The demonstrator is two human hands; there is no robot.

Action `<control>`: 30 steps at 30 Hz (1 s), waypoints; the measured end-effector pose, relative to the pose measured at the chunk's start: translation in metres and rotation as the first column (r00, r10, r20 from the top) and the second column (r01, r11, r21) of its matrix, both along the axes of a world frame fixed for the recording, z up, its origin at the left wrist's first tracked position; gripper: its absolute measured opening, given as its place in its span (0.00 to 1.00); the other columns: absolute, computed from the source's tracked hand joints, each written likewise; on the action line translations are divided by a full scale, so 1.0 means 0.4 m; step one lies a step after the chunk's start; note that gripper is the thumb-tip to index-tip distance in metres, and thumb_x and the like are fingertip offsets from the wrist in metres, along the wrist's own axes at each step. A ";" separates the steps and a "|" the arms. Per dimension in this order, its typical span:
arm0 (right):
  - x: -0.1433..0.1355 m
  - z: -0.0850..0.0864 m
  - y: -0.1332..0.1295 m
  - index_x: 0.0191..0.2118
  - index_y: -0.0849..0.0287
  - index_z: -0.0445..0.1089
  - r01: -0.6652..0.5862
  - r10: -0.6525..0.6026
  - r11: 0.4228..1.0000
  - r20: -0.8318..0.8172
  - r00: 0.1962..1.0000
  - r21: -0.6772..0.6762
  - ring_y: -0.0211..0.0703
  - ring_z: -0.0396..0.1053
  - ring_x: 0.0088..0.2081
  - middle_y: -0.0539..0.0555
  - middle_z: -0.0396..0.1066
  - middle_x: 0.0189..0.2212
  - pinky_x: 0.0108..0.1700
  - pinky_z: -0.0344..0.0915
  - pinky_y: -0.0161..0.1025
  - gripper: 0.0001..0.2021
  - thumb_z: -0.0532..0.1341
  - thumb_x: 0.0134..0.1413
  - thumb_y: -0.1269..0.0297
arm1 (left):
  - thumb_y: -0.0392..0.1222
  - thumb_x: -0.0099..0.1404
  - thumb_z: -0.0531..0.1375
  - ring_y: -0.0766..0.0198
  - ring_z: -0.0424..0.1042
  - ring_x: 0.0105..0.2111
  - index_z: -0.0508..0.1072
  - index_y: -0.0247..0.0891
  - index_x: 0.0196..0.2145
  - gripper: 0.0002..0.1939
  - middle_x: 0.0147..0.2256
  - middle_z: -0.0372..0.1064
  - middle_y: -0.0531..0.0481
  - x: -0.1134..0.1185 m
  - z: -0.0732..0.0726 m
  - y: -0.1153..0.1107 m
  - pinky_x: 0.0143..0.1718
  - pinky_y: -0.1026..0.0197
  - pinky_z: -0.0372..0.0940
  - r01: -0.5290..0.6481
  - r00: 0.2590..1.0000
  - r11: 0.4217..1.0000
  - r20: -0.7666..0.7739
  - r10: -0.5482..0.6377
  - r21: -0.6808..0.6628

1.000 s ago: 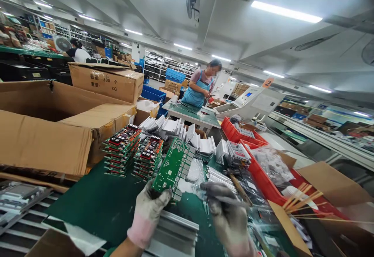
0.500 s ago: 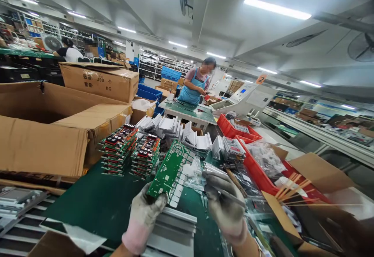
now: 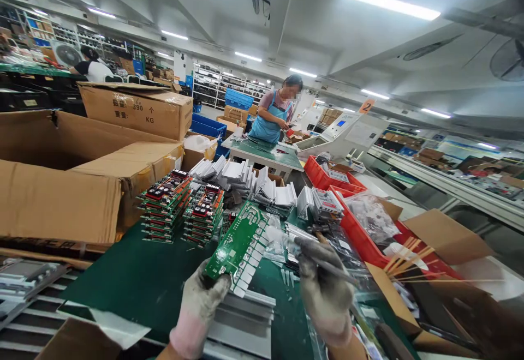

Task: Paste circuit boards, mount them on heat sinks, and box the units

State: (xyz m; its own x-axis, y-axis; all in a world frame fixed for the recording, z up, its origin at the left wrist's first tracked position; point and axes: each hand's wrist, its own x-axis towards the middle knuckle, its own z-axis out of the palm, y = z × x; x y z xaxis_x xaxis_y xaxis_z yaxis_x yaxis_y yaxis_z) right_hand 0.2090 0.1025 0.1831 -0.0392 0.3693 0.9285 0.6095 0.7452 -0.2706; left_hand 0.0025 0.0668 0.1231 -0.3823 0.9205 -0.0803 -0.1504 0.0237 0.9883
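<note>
My left hand (image 3: 201,301), in a white glove with dark smudges, grips the near end of a green circuit board (image 3: 236,245). The board is tilted up, and a row of pale rectangles runs along its right edge. My right hand (image 3: 326,289), gloved and smudged too, is closed around a slim grey tool (image 3: 333,269) whose exact kind I cannot make out; it is apart from the board. Below the board lie grey aluminium heat sinks (image 3: 241,322). Beyond it, a clear plastic bag (image 3: 275,243) rests on the green mat (image 3: 139,278).
Two stacks of circuit boards (image 3: 164,207) stand at the back left, beside a large open carton (image 3: 57,196). More heat sinks (image 3: 237,174) are piled behind. Red bins (image 3: 360,229) and thin wooden sticks (image 3: 409,256) are on the right. A co-worker (image 3: 268,120) stands at another table.
My right hand has moved right and slightly down with the tool, away from the board. The board's far end has dipped a little in my left hand.
</note>
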 end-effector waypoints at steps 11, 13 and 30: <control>-0.026 -0.136 -0.150 0.46 0.53 0.74 -0.261 0.274 0.961 0.190 0.943 -0.094 0.44 0.78 0.31 0.54 0.80 0.34 0.32 0.75 0.37 0.09 0.61 0.61 0.65 | 0.54 0.42 0.65 0.53 0.73 0.33 0.75 0.34 0.35 0.26 0.32 0.77 0.44 0.002 -0.013 0.001 0.36 0.57 0.69 -0.022 1.000 1.000 0.020 0.021 0.010; -0.018 -0.132 -0.147 0.46 0.53 0.74 -0.295 0.312 0.950 0.255 0.915 -0.104 0.44 0.78 0.32 0.54 0.80 0.35 0.33 0.75 0.37 0.10 0.62 0.60 0.66 | 0.55 0.40 0.66 0.52 0.72 0.33 0.75 0.34 0.35 0.27 0.32 0.77 0.43 0.002 -0.014 0.003 0.35 0.57 0.69 -0.026 1.000 1.000 0.016 0.026 0.002; 0.044 -0.062 0.071 0.41 0.53 0.73 0.045 -0.044 0.999 -0.133 0.990 0.006 0.45 0.78 0.38 0.53 0.79 0.35 0.39 0.77 0.42 0.06 0.61 0.60 0.68 | 0.62 0.43 0.67 0.53 0.72 0.30 0.77 0.33 0.32 0.28 0.29 0.76 0.44 -0.060 -0.069 -0.015 0.33 0.57 0.69 0.063 0.991 0.998 -0.118 -0.060 0.026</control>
State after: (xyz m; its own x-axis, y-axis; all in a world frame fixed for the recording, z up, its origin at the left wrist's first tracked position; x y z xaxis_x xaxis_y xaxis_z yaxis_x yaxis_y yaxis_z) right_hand 0.2265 0.1310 0.1581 0.1010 0.3591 0.9278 0.6015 0.7208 -0.3445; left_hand -0.0215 0.0606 0.0956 -0.3300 0.9439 -0.0104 -0.0332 -0.0006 0.9994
